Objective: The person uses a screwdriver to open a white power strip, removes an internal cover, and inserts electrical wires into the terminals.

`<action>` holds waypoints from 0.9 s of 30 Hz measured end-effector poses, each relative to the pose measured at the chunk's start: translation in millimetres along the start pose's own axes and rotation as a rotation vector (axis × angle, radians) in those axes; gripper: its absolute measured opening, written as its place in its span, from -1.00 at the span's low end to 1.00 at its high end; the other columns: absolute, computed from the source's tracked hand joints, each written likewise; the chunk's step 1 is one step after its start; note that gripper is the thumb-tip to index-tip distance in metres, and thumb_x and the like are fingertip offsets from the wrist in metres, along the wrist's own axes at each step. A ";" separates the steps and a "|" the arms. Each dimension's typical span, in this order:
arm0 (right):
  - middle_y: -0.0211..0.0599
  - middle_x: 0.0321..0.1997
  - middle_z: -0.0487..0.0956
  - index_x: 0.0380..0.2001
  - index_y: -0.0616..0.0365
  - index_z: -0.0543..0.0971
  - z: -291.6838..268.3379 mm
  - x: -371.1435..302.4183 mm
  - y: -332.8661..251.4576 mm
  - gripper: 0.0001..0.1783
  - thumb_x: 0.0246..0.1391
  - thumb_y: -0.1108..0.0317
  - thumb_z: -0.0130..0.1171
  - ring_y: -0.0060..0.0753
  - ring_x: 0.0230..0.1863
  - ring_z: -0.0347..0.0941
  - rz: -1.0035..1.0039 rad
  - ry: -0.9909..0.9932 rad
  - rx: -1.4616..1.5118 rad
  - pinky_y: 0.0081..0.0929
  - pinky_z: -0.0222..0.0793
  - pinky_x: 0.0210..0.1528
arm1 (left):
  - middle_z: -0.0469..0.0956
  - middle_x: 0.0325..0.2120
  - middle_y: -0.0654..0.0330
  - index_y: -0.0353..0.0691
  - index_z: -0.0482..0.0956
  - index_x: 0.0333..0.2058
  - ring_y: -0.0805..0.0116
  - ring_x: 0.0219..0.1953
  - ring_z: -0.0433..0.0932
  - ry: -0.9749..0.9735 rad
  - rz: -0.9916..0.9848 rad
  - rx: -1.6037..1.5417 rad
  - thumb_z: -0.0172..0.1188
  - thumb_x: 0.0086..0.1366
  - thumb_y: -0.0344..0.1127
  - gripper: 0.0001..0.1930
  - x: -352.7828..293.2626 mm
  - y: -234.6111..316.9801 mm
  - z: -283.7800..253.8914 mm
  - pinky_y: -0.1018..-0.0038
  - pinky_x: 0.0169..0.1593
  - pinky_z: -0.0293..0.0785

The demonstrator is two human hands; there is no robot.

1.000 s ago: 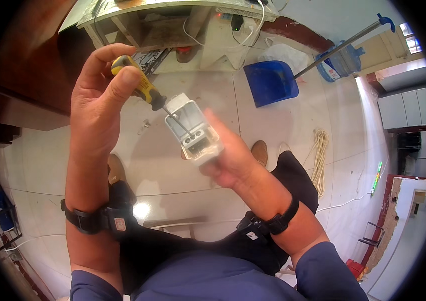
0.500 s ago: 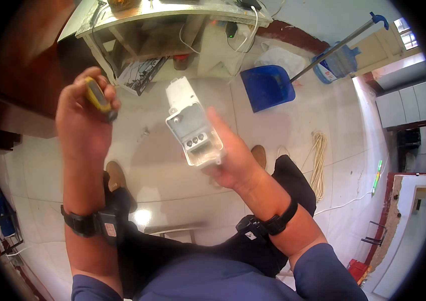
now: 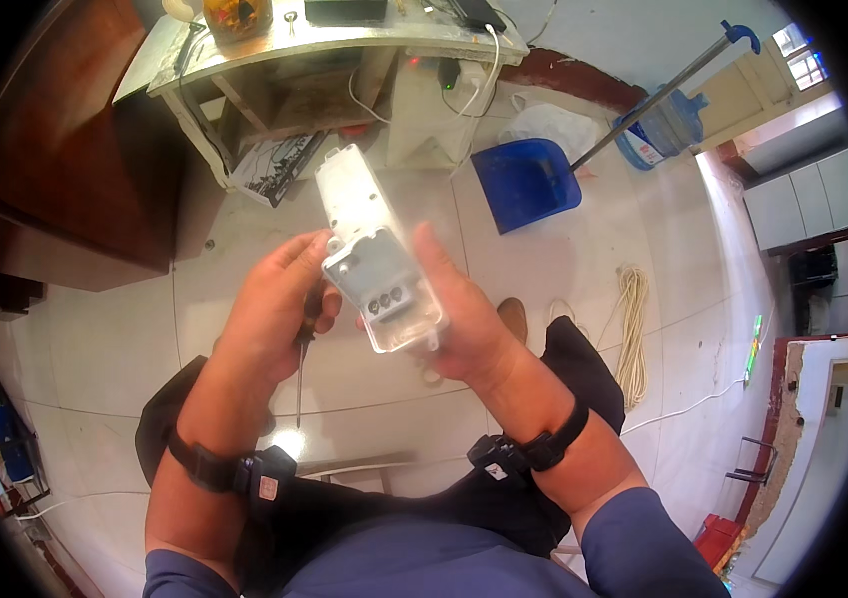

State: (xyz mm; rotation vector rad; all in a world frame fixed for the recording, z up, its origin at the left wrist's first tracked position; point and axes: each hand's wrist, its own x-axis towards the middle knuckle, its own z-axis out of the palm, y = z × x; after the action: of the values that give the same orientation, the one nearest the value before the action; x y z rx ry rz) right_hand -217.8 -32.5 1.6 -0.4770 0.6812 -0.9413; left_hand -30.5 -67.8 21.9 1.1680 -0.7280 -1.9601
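A: Start from the fingers, please. How to describe the left hand (image 3: 269, 304)?

B: Would say rather narrow: curled around a screwdriver (image 3: 302, 371), with most of its handle hidden and with the thin shaft pointing toward the lower edge of the view.

A: And with the thumb, touching the white box (image 3: 374, 261)?

B: Very near to its left edge, yes. Cannot tell with full honesty: really touching there, or only just beside it.

A: Then go to the right hand (image 3: 469, 324).

B: Gripping the white box from its right side, with the thumb along the edge and the other fingers mostly hidden underneath.

A: Please tell more about this box.

B: Held up in front of the body, between both hands, above the tiled floor (image 3: 543, 259). Tilted, with the narrower end away from the body. Inside the wider part, notice a grey panel and three dark round terminals (image 3: 385, 301) in a row.

A: And farther out?

B: On the forearms, see black bands (image 3: 209, 463). To the right, find a coil of cream rope (image 3: 633, 339). Beyond the hands, observe a blue dustpan (image 3: 531, 189), a bluish bottle (image 3: 668, 125) near it, and a worn table (image 3: 274, 50) at the upper left.
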 end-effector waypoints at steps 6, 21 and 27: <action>-0.21 -0.14 0.62 0.09 0.17 0.45 2.7 -0.6 2.2 -0.32 0.36 -0.23 -0.26 -0.41 -0.25 0.59 0.068 -0.026 -0.025 -0.52 0.52 -0.25 | 0.51 -0.47 0.31 -0.23 0.53 -0.21 0.54 -0.55 0.42 -0.069 -0.056 -0.044 0.20 0.34 -0.07 -0.69 0.7 0.5 -1.6 0.60 -0.53 0.27; -0.28 -0.34 0.46 -0.11 0.28 0.48 6.3 -6.7 -7.0 -0.67 0.23 0.30 -0.17 -0.62 -0.52 0.33 -0.152 0.348 -0.093 -0.72 0.18 -0.55 | 0.52 -0.44 0.32 -0.17 0.54 -0.27 0.56 -0.48 0.45 0.134 0.140 -0.155 0.19 0.34 -0.13 -0.77 4.2 18.2 -17.3 0.63 -0.51 0.28; -0.34 -0.33 0.47 -0.09 0.27 0.50 4.8 -8.3 -13.8 -0.71 0.23 0.37 -0.10 -0.60 -0.47 0.35 -0.160 0.269 -0.193 -0.68 0.23 -0.47 | 0.52 -0.46 0.33 -0.19 0.54 -0.27 0.56 -0.50 0.44 0.166 0.212 -0.198 0.18 0.35 -0.14 -0.78 5.7 22.0 -26.9 0.63 -0.51 0.28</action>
State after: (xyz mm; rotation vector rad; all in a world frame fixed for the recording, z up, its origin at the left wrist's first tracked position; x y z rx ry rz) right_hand -225.6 -32.1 16.4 -0.5874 0.9943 -1.1073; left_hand -1.6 -87.8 24.4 1.0728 -0.5346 -1.6945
